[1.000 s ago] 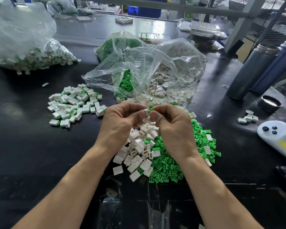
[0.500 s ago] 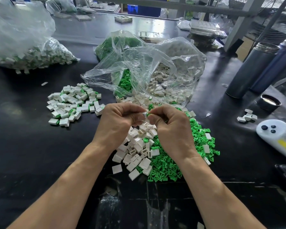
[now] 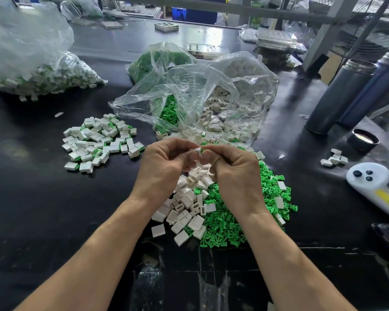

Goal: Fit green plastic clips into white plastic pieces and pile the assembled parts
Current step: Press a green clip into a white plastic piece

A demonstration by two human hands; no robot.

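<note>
While the two hands meet at the centre of the frame, the left hand (image 3: 164, 162) pinches a white plastic piece (image 3: 197, 151) at its fingertips, and the right hand (image 3: 233, 167), curled, presses in from the right; a sliver of green clip (image 3: 203, 149) shows between them, though how far it is seated I cannot tell; the coming move, I judge, is a push along the left-right line joining the fingertips; the pile of assembled parts (image 3: 101, 140) lies on the black worktop (image 3: 32, 198) at centre left, nearer the left hand; loose white pieces (image 3: 186, 205) and green clips (image 3: 245, 221) lie below the hands; clear bags (image 3: 200, 90) sit behind; the room looks like a cluttered workshop.
</note>
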